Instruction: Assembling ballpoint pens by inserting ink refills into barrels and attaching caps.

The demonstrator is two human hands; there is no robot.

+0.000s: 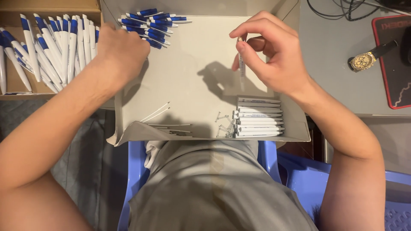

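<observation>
Grey cardboard tray lies across the person's lap, keeping parts within reach. Left hand rests closed on the blue pen parts at its far edge. Right hand pinches one white pen barrel upright above the stacked barrels.

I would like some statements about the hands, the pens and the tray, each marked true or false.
1. The right hand holds a white pen barrel upright over the tray. True.
2. The left hand rests on the watch. False: it reaches the pile of blue pen parts in the tray; the watch lies apart at the right.
3. White barrels lie stacked in the tray's near right corner. True.
4. Small springs lie left of that stack. True.
5. The box at the left holds red pens. False: its pens are white and blue.
</observation>
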